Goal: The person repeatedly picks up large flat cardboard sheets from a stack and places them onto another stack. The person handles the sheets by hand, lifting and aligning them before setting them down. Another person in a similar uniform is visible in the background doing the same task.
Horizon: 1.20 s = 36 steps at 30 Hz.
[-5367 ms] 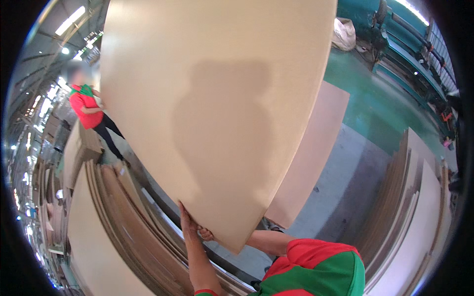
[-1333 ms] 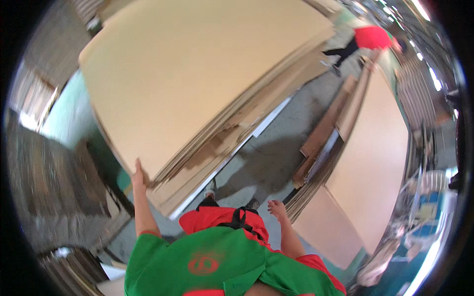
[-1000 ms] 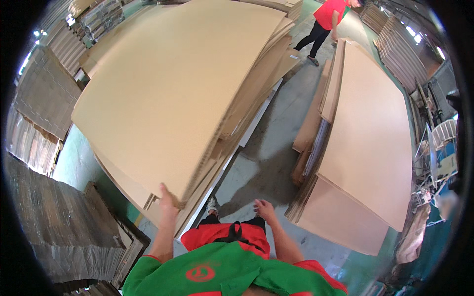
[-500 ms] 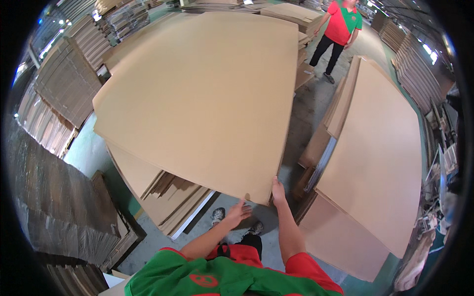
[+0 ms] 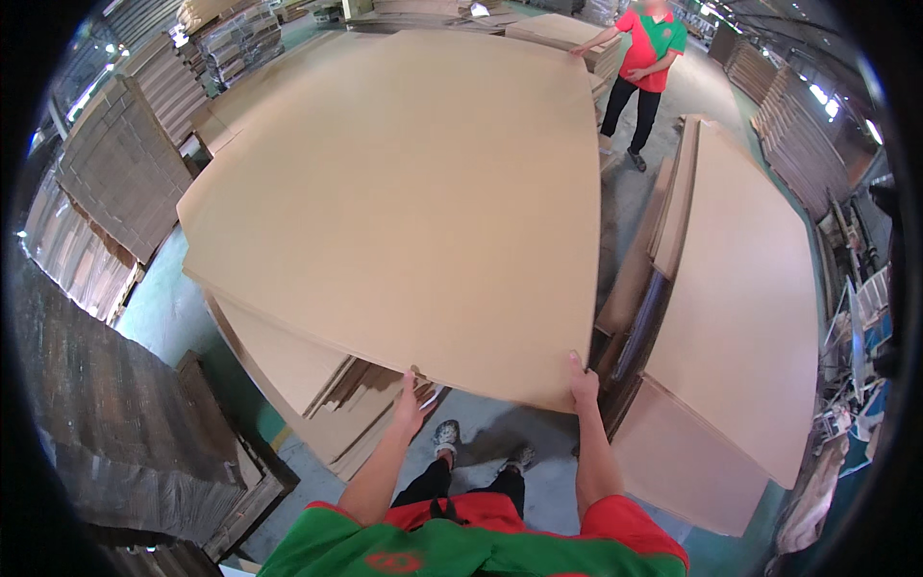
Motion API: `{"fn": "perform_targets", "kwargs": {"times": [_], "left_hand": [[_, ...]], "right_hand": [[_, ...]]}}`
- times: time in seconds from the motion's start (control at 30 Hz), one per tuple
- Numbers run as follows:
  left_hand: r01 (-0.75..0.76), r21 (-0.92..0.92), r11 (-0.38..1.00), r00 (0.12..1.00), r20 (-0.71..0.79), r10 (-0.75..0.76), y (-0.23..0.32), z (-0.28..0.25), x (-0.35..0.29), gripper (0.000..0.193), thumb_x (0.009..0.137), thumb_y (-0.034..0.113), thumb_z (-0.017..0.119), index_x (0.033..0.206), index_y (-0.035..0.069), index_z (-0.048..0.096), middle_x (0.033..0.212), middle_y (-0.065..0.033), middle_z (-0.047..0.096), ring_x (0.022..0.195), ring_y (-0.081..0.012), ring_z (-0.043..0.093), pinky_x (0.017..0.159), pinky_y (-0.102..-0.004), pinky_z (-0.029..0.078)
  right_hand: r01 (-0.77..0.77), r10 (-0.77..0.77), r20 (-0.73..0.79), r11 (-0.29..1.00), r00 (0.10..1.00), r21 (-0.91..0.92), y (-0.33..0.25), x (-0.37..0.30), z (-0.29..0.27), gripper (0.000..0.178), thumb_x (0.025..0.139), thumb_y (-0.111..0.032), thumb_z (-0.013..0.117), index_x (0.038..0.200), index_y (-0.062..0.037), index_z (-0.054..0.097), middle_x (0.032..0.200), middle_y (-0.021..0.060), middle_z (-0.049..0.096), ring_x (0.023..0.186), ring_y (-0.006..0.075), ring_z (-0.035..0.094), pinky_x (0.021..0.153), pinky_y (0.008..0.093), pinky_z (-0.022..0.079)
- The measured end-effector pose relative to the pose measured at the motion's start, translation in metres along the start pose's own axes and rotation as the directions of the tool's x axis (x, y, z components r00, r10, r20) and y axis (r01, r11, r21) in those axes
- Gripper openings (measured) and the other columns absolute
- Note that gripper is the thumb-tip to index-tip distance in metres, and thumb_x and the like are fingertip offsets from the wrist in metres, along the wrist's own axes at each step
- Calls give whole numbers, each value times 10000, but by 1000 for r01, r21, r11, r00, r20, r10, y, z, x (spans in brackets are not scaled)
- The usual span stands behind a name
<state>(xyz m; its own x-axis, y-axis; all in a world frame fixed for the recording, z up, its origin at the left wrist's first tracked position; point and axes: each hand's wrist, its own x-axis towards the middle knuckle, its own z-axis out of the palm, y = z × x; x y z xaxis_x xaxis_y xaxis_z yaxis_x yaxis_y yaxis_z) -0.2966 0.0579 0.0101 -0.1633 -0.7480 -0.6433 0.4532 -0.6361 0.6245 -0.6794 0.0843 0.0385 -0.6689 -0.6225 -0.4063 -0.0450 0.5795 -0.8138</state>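
A large tan cardboard sheet (image 5: pixel 404 202) spreads out in front of me, its near right corner sticking out past the stack below. My right hand (image 5: pixel 583 385) grips that corner, thumb on top and fingers under the edge. Farther left along the near edge, my left hand (image 5: pixel 409 402) is closed on the sheet too, its thumb at the rim and its fingers mostly hidden below. Beneath the sheet lies a stack of cardboard (image 5: pixel 264 346) with uneven, layered edges. At the far right corner a person (image 5: pixel 646 53) in a red and green shirt has one hand at the sheet.
To the right stands another stack of cardboard sheets (image 5: pixel 740 288), with a narrow gap between it and mine. A film-wrapped stack (image 5: pixel 125 413) on a wooden pallet (image 5: pixel 260 510) is at the left. More cardboard piles (image 5: pixel 125 168) stand behind. My shoes (image 5: pixel 446 438) are on the grey floor.
My left hand has moved left along the near edge and closed on it. The sheet's near right corner and my right hand have shifted right. The other person has reached to the far corner.
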Motion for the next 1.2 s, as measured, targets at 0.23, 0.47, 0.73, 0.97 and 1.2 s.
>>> {"fn": "perform_targets", "kwargs": {"times": [0.23,0.47,0.73,0.97,1.2], "left_hand": [[14,-148,989,969,-243,-51,13,-64,-36,967,809,749,459,1423,33,250,1414,-140,365,1282,-299,378,1048,-476,323],[-50,-22,999,892,-452,35,-8,-20,40,637,868,642,501,1265,146,453,1158,-35,528,1050,-225,518,929,-464,445],[8,228,974,876,-470,103,9,-26,29,722,825,707,486,1266,137,436,1209,-67,501,1118,-260,482,986,-475,416],[30,267,963,853,-510,115,20,-15,-1,788,838,715,444,1397,165,364,1376,-71,449,1255,-287,434,1056,-487,364],[122,153,981,990,-82,-111,-67,39,-59,749,887,674,392,1422,156,322,1426,-51,399,1304,-256,373,1098,-466,287]], "right_hand": [[-150,93,296,973,951,173,22,-83,105,697,837,-507,640,1183,93,570,1178,192,612,1127,254,555,957,354,413],[-567,50,749,687,660,454,56,-97,114,541,921,-371,592,1288,13,494,1196,71,591,1077,155,549,925,316,417],[-326,-13,614,839,790,437,65,-119,120,601,733,-389,772,1093,62,604,946,144,685,839,247,666,779,379,516],[-156,-23,420,909,907,385,35,-143,98,560,685,-364,760,971,86,590,902,266,660,880,389,654,784,421,513],[-83,-67,411,938,909,336,78,-132,-21,551,742,-312,733,1148,32,586,1062,172,671,985,278,647,876,365,486]]}}
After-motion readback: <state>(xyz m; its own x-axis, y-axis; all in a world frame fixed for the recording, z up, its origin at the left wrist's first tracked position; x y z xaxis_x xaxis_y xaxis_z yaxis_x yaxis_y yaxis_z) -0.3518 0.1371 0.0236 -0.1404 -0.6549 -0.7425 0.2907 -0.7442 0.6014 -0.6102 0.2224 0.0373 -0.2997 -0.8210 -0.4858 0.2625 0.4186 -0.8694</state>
